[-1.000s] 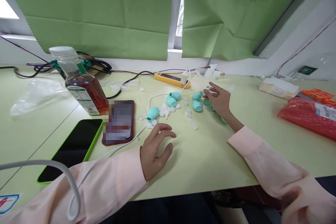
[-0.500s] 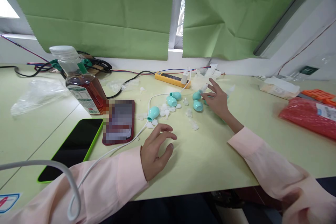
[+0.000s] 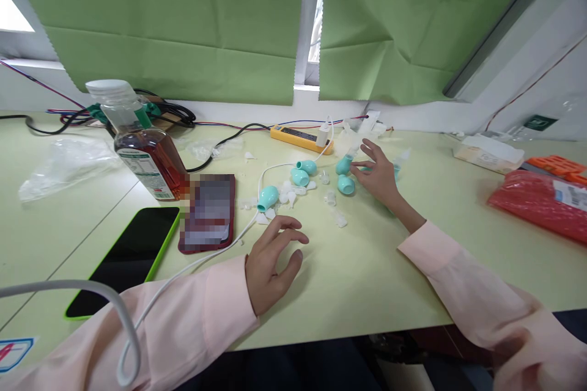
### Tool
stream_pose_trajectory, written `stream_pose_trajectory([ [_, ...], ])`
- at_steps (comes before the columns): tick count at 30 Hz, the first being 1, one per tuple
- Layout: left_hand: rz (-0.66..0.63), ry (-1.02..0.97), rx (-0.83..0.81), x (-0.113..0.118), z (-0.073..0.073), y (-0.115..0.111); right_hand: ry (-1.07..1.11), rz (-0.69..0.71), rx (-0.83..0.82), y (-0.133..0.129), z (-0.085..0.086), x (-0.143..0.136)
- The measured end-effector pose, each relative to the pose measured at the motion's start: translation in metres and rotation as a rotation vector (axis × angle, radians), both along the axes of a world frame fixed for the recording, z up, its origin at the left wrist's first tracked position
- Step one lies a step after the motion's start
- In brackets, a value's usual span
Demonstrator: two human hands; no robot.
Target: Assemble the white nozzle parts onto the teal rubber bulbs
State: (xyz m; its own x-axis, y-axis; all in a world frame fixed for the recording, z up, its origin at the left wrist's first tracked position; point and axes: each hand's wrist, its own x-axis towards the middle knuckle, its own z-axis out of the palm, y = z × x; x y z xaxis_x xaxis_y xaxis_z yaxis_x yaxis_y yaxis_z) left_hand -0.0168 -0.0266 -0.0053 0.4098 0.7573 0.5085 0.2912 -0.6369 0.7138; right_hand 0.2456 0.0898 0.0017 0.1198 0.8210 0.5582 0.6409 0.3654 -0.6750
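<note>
My left hand (image 3: 276, 264) rests over the front of the table, fingers curved and apart, holding nothing. Farther back, my right hand (image 3: 376, 172) has its fingers spread. Its lowest fingertips are at a small teal rubber bulb (image 3: 343, 165) with a clear tip; whether they touch it I cannot tell. Just in front of that bulb lies a second teal bulb (image 3: 346, 184). More teal is partly hidden behind the right hand. To the left are further teal bulbs (image 3: 268, 198), among small translucent plastic pieces (image 3: 291, 197). A clear plastic tip (image 3: 340, 217) lies between the hands.
A bottle of reddish-brown liquid (image 3: 153, 159), a green-edged phone (image 3: 128, 250) and a red-cased phone (image 3: 208, 214) stand or lie at left. A white cable (image 3: 197, 264) crosses the table to a yellow power strip (image 3: 300, 139). At right lies a red plastic package (image 3: 541, 203).
The bulb at my right fingertips has turned slightly, and its clear tip now shows. My right hand has shifted a little; my left hand has stayed still.
</note>
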Motion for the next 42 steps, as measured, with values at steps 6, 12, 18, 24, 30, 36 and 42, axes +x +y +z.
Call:
stream_pose_trajectory([
  [6, 0.005, 0.006, 0.001, 0.000, 0.000, 0.000, 0.000, -0.011, 0.016, 0.000, 0.000, 0.000],
  [12, 0.001, -0.002, -0.010, 0.001, 0.000, 0.000, -0.105, -0.032, 0.103, -0.005, -0.001, -0.008],
  [18, -0.012, -0.007, -0.010, 0.000, -0.001, 0.001, -0.515, 0.017, 0.212, -0.024, -0.001, -0.037],
  [24, -0.030, 0.022, -0.019, 0.001, 0.001, 0.001, -0.884, 0.143, -0.082, -0.041, -0.007, -0.066],
  [30, -0.048, 0.042, -0.024, 0.001, 0.000, 0.001, -0.990, 0.259, -0.229, -0.040, -0.015, -0.064],
  [36, -0.048, 0.065, -0.026, 0.001, -0.001, 0.001, -0.982, 0.166, -0.150, -0.041, -0.021, -0.068],
  [42, -0.062, 0.054, -0.031, 0.002, -0.002, 0.001, -0.883, 0.114, -0.049, -0.039, -0.025, -0.070],
])
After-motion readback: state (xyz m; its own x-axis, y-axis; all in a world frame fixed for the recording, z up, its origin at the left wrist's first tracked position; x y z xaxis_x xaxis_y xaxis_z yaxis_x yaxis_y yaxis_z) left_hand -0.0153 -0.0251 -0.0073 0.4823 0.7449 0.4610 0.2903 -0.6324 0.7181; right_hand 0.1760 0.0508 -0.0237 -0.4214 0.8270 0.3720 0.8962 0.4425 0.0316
